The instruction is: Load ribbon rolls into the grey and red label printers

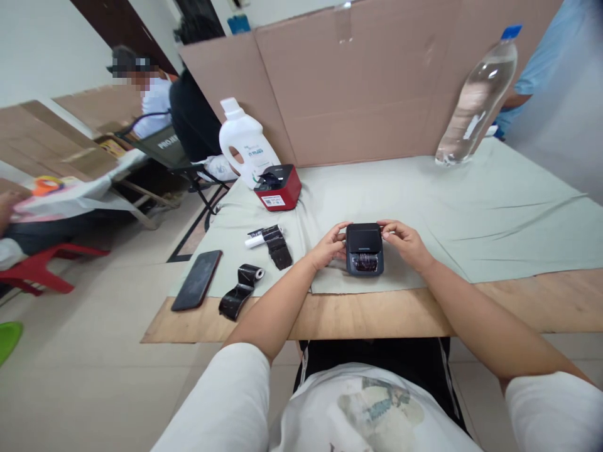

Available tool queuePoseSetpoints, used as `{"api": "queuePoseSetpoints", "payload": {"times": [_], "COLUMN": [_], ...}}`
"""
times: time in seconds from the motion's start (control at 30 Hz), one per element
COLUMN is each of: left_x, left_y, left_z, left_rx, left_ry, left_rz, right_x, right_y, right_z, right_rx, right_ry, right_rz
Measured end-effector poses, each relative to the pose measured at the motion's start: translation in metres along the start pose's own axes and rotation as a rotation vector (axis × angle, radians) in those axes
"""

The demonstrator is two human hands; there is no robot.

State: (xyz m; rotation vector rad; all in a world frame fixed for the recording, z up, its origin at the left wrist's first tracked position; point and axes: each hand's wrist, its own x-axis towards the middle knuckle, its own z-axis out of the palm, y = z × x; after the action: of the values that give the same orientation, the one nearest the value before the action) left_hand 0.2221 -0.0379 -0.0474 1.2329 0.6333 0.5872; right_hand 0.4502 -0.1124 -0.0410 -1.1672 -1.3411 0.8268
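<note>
A small dark label printer (364, 249) sits on the pale cloth (471, 213) near the table's front edge, with a dark roll showing in its front slot. My left hand (330, 246) grips its left side with curled fingers. My right hand (406, 242) holds its right side the same way. To the left lie a black ribbon roll (240, 290) partly unwound, a white-cored roll with black ribbon (271, 242), and a black phone (196, 279) face down.
A red and black printer (279, 186) and a white detergent bottle (245, 147) stand at the back left. A clear water bottle (478, 100) stands back right before a cardboard wall (367, 81). Other people sit at the far left, beyond a folding chair (164, 147).
</note>
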Motion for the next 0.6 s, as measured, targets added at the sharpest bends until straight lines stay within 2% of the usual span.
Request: {"api": "queuePoseSetpoints", "payload": {"times": [0.23, 0.3, 0.6], "left_x": [-0.001, -0.001, 0.002], "left_y": [0.001, 0.001, -0.003], "left_z": [0.000, 0.000, 0.001], "left_rx": [0.027, 0.031, 0.105], "left_ry": [-0.010, -0.009, -0.126], "left_rz": [-0.007, 0.002, -0.001], "right_x": [0.003, 0.004, 0.007], "right_y": [0.004, 0.006, 0.014], "right_z": [-0.009, -0.008, 0.004], "right_rx": [-0.041, -0.027, -0.023], "right_ry": [-0.255, -0.267, 0.121], "right_rz": [-0.057, -0.047, 0.095]}}
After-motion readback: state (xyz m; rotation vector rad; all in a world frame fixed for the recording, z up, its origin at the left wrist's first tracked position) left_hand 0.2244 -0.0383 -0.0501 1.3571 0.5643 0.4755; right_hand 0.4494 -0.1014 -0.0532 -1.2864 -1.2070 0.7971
